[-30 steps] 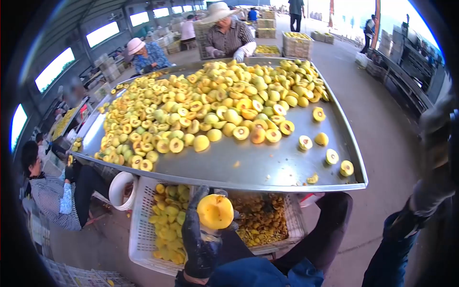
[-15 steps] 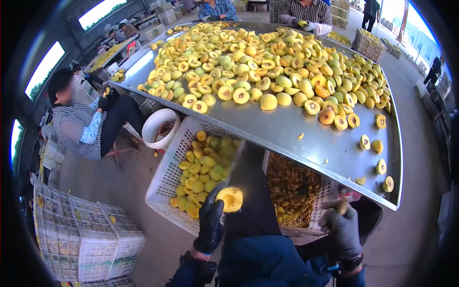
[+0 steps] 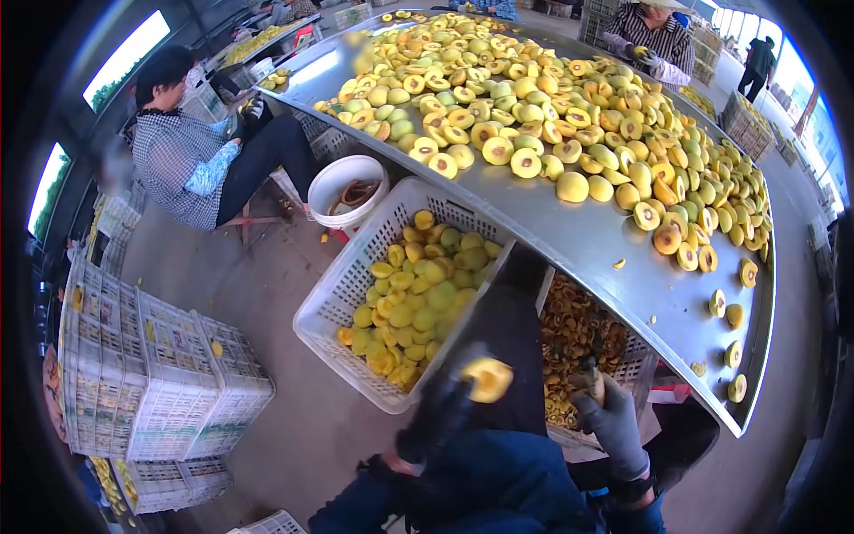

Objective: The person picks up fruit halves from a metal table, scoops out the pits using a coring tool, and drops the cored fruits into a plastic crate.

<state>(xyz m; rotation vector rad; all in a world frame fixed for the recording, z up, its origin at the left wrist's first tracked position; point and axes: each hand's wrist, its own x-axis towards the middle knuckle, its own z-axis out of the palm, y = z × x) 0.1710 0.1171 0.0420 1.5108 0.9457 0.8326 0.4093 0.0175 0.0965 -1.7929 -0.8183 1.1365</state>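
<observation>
My left hand [image 3: 436, 423], in a black glove and blurred by motion, grips a yellow peach half [image 3: 489, 380] with its hollowed face up. To its right, my right hand [image 3: 612, 425] in a grey glove is closed around a small tool with a wooden handle [image 3: 594, 384]; its working end is hard to make out. The peach half is over my dark-clothed lap, apart from the tool. Beyond my left hand, a white plastic crate [image 3: 342, 294] holds yellow-green peach halves [image 3: 418, 307]. Under the table edge, another crate [image 3: 633, 365] contains brown pits and scraps [image 3: 569, 347].
A metal table [image 3: 569, 227] carries a large heap of halved peaches [image 3: 534, 107], with several separate halves near its right corner. A white bucket [image 3: 347, 191] stands beside a seated person [image 3: 191, 169]. Stacked crates [image 3: 165, 374] rise at left; another person [image 3: 654, 40] works across the table.
The view has turned left, so the table and crates appear farther right. My left hand, still holding the peach half, and my right hand with the tool are nearer each other.
</observation>
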